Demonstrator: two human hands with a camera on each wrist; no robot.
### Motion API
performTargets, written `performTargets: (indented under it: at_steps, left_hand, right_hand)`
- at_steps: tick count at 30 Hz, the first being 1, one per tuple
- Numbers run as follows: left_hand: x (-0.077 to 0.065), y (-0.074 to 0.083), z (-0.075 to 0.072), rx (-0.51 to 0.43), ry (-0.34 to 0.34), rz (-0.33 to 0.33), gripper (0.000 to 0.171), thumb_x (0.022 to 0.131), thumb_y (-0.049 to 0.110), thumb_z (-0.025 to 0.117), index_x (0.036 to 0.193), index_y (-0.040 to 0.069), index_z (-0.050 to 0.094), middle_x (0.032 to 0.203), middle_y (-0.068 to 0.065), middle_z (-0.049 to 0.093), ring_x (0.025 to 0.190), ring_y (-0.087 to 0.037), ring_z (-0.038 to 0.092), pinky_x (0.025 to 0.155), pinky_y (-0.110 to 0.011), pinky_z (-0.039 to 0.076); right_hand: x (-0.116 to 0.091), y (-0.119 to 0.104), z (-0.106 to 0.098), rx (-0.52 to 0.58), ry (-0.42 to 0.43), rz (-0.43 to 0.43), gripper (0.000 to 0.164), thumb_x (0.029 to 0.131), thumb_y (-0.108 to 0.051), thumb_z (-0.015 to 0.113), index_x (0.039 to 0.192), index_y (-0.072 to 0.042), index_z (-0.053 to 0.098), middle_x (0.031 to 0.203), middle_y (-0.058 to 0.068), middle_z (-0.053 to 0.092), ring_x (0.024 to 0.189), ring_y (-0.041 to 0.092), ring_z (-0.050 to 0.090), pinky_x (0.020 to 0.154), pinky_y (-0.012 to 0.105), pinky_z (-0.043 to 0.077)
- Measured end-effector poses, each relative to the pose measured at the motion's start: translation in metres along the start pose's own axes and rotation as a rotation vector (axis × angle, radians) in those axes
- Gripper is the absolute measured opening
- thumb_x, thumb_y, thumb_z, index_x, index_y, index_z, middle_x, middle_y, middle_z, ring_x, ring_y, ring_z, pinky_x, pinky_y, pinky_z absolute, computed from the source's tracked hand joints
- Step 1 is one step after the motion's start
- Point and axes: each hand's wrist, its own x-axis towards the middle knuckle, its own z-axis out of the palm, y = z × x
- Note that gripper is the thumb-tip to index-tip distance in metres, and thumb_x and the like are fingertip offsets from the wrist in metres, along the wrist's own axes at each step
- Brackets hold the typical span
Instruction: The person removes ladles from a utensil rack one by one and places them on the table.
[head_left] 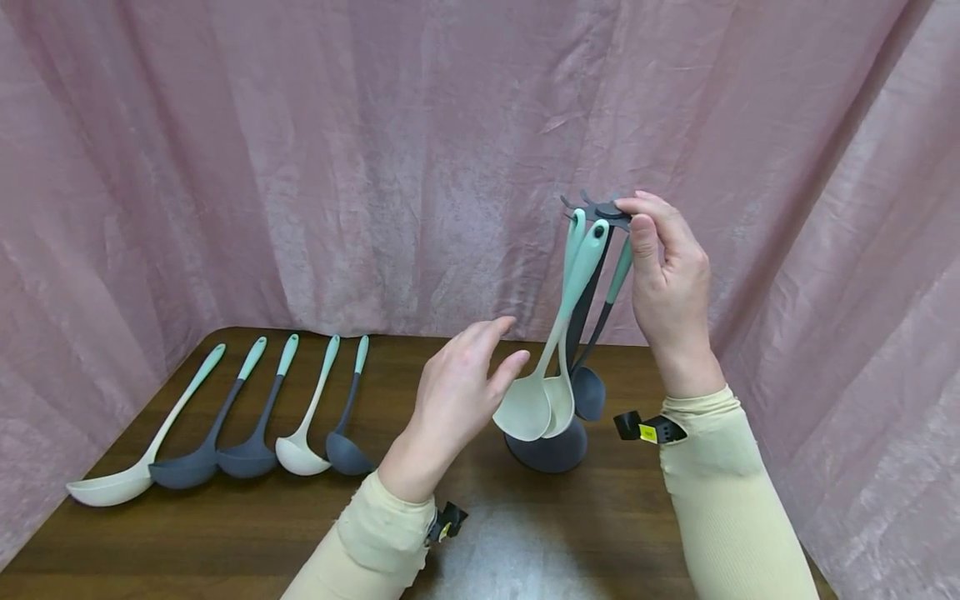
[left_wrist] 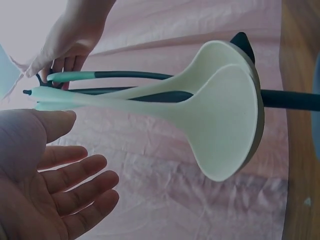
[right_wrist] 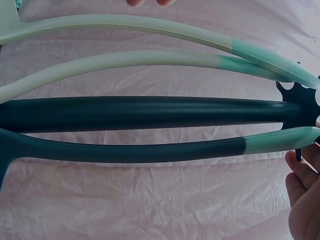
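Observation:
A dark utensil stand [head_left: 577, 325] with a hooked top and round base [head_left: 551, 450] stands right of the table's middle. From its hooks hang two cream ladles [head_left: 525, 408] with mint handles, one overlapping the other, and a dark grey ladle [head_left: 589, 393]. My right hand [head_left: 671, 275] grips the edge of the hooked top [right_wrist: 299, 107] between thumb and fingers, beside the grey ladle's mint handle [right_wrist: 280, 141]. My left hand [head_left: 461, 387] is held with fingers spread beside the cream ladle bowls [left_wrist: 225, 125]; in the left wrist view it holds nothing.
Several ladles lie in a row on the left of the brown wooden table [head_left: 247, 533]: a large cream ladle [head_left: 112, 487], dark grey ladles [head_left: 183, 468] and a smaller cream ladle [head_left: 302, 454]. Pink curtains [head_left: 420, 167] hang behind and at both sides.

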Motion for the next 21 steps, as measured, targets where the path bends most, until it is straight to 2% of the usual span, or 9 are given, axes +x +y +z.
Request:
performTargets:
  at_steps: [13, 18, 21]
  left_hand:
    - [0.000, 0.010, 0.017, -0.008, -0.022, 0.018, 0.043, 0.103, 0.027, 0.082, 0.141, 0.009, 0.072, 0.136, -0.008, 0.075, 0.120, -0.026, 0.075, 0.093, -0.045, 0.062]
    - [-0.002, 0.008, 0.024, 0.004, -0.036, 0.018, 0.043, 0.102, 0.028, 0.084, 0.139, 0.010, 0.073, 0.131, -0.006, 0.076, 0.112, -0.026, 0.076, 0.084, -0.044, 0.063]
    - [-0.003, 0.007, 0.027, 0.013, -0.035, 0.019, 0.042, 0.102, 0.027, 0.084, 0.138, 0.010, 0.073, 0.129, -0.006, 0.077, 0.106, -0.025, 0.077, 0.079, -0.043, 0.063]
  right_hand:
    - [0.000, 0.000, -0.003, 0.017, 0.003, -0.021, 0.046, 0.114, -0.048, 0.059, 0.132, -0.009, 0.079, 0.143, 0.005, 0.072, 0.144, 0.017, 0.059, 0.120, 0.034, 0.043]
    - [0.000, -0.002, -0.002, 0.010, -0.001, -0.004, 0.044, 0.114, -0.047, 0.060, 0.132, -0.012, 0.080, 0.144, 0.001, 0.072, 0.144, 0.015, 0.059, 0.120, 0.032, 0.043]
    - [-0.001, -0.002, -0.002, -0.008, -0.015, -0.024, 0.044, 0.115, -0.046, 0.058, 0.134, -0.011, 0.079, 0.144, 0.002, 0.072, 0.144, 0.016, 0.059, 0.120, 0.033, 0.044]
